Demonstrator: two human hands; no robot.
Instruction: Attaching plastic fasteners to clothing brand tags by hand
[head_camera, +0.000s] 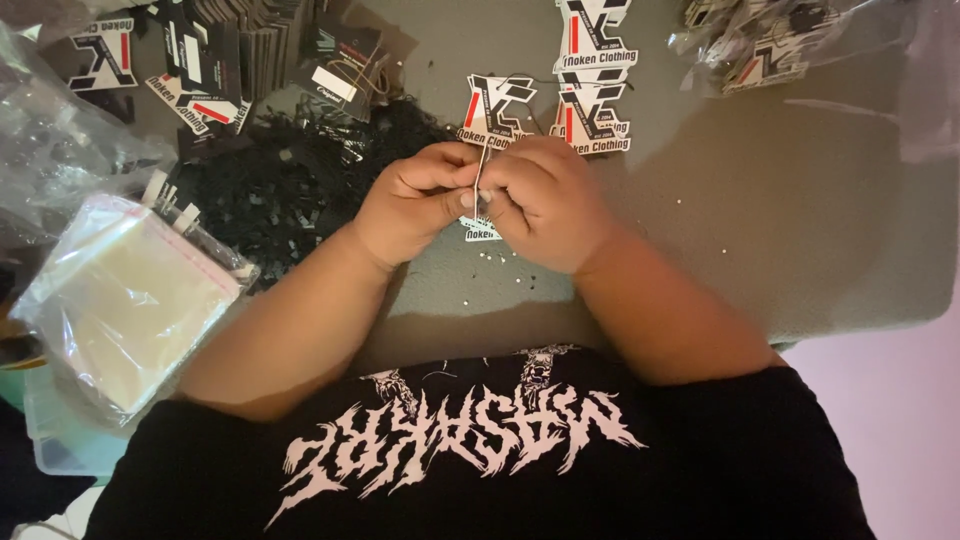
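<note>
Both hands together at table centre, knuckles nearly touching. My left hand (415, 200) and right hand (545, 200) pinch a thin pale string (480, 170) between the fingertips. A printed hang tag (482, 229) sits just under the hands, mostly hidden. More finished tags (590, 120) lie just beyond, far side. Pile of black strings (290, 180) to the left of the hands. Clear bag of sleeves (120, 300) near left. Small specks (500, 258) scattered on the grey table (800, 200) just near of my hands.

Home packing desk: clothing hang tags (592, 120), clear poly bags (120, 300), black strings (290, 180).
</note>
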